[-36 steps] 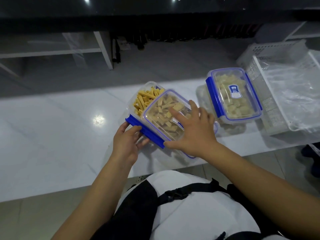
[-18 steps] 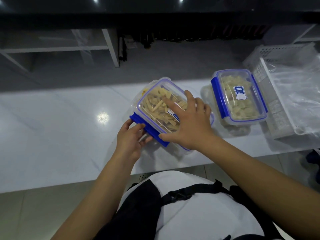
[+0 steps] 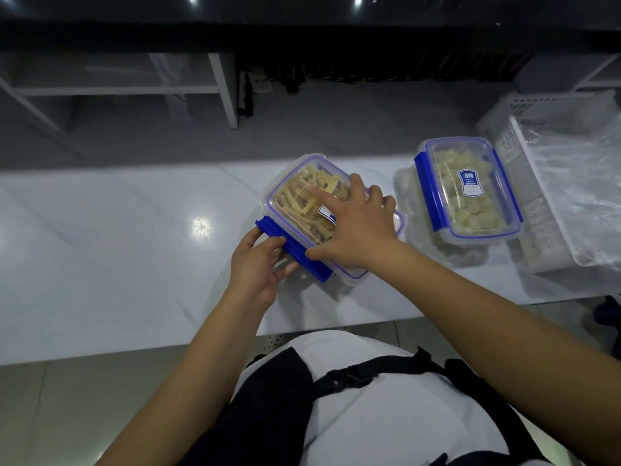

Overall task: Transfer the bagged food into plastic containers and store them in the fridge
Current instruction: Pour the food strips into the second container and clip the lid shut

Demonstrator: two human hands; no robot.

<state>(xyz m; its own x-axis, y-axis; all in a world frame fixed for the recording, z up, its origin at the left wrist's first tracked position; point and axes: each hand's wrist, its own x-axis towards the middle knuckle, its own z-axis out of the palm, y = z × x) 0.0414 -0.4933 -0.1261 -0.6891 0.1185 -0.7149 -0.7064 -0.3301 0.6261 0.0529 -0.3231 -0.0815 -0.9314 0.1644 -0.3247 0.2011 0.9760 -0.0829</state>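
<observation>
Both hands point(image 3: 353, 227) on the lidded container point(image 3: 299, 193) of yellow strips

Right hand point(image 3: 356, 230) flat on lid point(image 3: 302, 196) | left hand point(image 3: 258, 260) pinching blue clasp point(image 3: 292, 253) | second container point(image 3: 467, 190) at three o'clock

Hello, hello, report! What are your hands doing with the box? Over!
Right hand flat on the lid, pressing. Left hand gripping the blue side clip, not latched yet. Second container sits closed beside it, nothing blocking.
</observation>
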